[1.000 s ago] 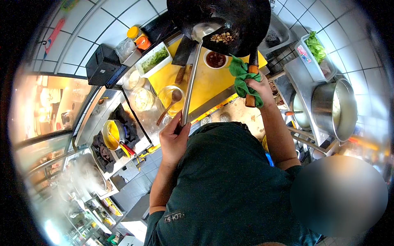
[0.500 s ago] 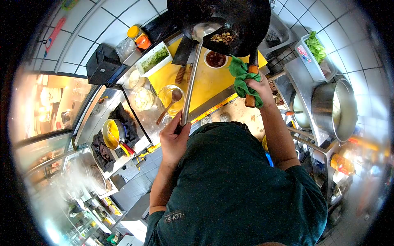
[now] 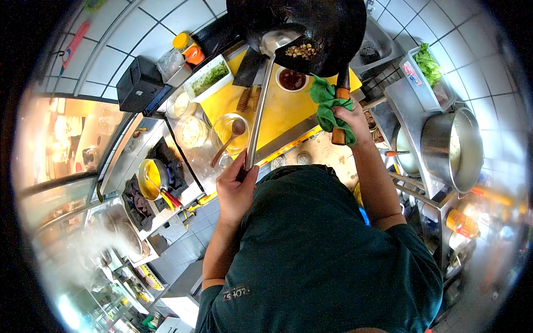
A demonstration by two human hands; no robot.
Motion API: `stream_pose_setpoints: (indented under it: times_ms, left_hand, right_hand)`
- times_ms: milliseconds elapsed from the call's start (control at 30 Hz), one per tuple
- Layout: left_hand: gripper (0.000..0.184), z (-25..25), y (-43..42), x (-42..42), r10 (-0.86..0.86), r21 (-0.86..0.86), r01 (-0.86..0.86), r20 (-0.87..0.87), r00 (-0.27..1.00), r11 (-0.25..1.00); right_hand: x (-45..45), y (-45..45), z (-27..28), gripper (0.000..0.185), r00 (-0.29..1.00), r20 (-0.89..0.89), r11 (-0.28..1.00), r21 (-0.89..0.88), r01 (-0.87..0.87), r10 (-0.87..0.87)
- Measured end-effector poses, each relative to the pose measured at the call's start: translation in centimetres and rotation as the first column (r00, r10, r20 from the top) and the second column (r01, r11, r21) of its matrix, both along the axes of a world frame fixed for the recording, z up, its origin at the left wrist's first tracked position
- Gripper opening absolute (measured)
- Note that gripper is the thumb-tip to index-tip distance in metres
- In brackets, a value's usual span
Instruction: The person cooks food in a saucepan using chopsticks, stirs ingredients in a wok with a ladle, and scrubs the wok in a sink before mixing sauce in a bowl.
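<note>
My left hand (image 3: 235,186) is closed around the lower end of a long metal ladle handle (image 3: 260,111). The ladle's bowl (image 3: 279,40) lies inside a large black wok (image 3: 333,33), beside small chopped browned pieces (image 3: 301,51). My right hand (image 3: 353,117) grips the wok's wooden handle (image 3: 342,94) with a green cloth (image 3: 327,105) wrapped about it. Below the wok's rim, a white bowl of dark red-brown sauce (image 3: 292,80) stands on a yellow cutting board (image 3: 277,116). A cleaver (image 3: 249,69) lies on the board, partly behind the ladle.
Left of the board are a container of chopped greens (image 3: 210,80), a clear bowl with a brown spoon (image 3: 237,129) and a black box (image 3: 140,86). A yellow-filled pan (image 3: 150,180) sits on a stove. At right stand a large steel pot (image 3: 452,147) and a lettuce bin (image 3: 425,72).
Both hands keep their holds, and the wok and ladle have hardly moved. Steam at the left has shifted in shape.
</note>
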State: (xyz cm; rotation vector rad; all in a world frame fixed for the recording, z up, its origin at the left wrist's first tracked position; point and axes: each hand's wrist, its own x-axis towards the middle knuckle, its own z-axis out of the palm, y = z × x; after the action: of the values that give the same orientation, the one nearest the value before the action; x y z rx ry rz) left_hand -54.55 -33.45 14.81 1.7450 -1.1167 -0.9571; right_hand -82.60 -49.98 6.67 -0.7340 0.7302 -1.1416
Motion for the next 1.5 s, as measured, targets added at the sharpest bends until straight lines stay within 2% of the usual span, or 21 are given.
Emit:
stream_pose_setpoints:
  times_ms: [300, 400, 600, 1300, 1500]
  left_hand:
    - [0.045, 0.3, -0.1, -0.2, -0.002, -0.005, 0.002, 0.017, 1.000, 1.000]
    - [0.045, 0.4, 0.0, -0.2, -0.002, -0.002, 0.002, 0.011, 1.000, 1.000]
    - [0.044, -0.2, 0.2, 0.0, 0.002, -0.002, -0.002, 0.004, 1.000, 1.000]
    - [0.044, 0.3, 0.1, -0.3, -0.014, 0.004, 0.014, -0.008, 1.000, 1.000]
    - [0.044, 0.5, 0.0, -0.5, -0.009, 0.014, 0.009, -0.003, 1.000, 1.000]
  right_hand:
    - [0.3, 0.1, 0.8, 0.043, 0.999, -0.039, 1.000, 0.006, 0.007, -0.006]
    - [0.4, 0.1, 1.0, 0.049, 0.998, -0.064, 1.000, -0.010, 0.012, -0.013]
    - [0.6, 0.4, 1.4, 0.049, 1.000, -0.006, 1.000, -0.016, 0.009, -0.009]
    - [0.0, 0.1, 0.4, 0.042, 0.997, -0.081, 1.000, 0.022, 0.019, -0.017]
    - [0.0, 0.3, -0.6, 0.047, 1.000, -0.008, 1.000, 0.016, -0.015, 0.015]
